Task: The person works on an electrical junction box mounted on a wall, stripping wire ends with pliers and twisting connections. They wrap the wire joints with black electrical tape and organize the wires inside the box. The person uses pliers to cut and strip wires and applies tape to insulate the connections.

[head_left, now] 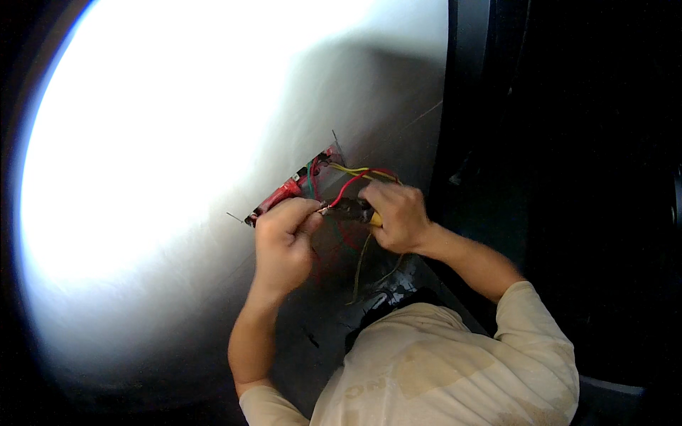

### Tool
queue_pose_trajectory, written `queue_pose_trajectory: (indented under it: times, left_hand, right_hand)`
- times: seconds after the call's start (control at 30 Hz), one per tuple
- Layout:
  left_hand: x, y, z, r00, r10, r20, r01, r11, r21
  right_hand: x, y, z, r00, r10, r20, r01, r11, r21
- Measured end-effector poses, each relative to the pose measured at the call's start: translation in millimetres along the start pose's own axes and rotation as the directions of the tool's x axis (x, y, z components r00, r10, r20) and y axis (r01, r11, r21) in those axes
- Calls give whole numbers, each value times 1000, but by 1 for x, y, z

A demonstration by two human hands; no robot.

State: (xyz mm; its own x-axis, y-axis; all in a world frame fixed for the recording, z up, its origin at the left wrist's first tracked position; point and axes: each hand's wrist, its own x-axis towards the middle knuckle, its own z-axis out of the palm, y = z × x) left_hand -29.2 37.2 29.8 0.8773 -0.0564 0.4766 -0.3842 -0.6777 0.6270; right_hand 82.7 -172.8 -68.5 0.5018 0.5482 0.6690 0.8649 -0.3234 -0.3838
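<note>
A long narrow cutout in the pale curved surface shows red and dark parts, with red, green and yellow wires coming out. My left hand is closed at its lower part, pinching the end of a red wire, where a short pale tip shows between thumb and forefinger. My right hand grips a pair of dark pliers with a yellow handle, its jaws at that wire end. More wires hang below my hands.
The pale curved surface, brightly lit at the upper left, fills much of the view and darkens downward. A dark edge runs down its right side, with a dark area beyond. My own shirt is at the bottom.
</note>
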Motion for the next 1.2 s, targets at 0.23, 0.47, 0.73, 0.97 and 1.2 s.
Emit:
queue_pose_trajectory:
  times: [0.23,0.47,0.73,0.97,1.2]
  left_hand:
    - [-2,-25,54,876,481,-36,-347,680,646]
    - [-16,-34,50,863,489,128,-384,471,794]
    - [-7,17,4,997,44,-67,-42,999,31]
    - [-8,10,-13,994,-78,78,80,997,-15]
    - [-4,7,-19,978,-127,166,142,986,-83]
  right_hand:
    - [-42,-21,-22,736,286,613,-588,718,372]
    - [2,-15,-56,177,78,981,-956,251,153]
    - [-16,-15,-4,975,176,136,-197,967,164]
    - [-3,-3,30,988,11,-154,2,996,84]
    - [1,-2,37,970,-38,-239,45,999,26]
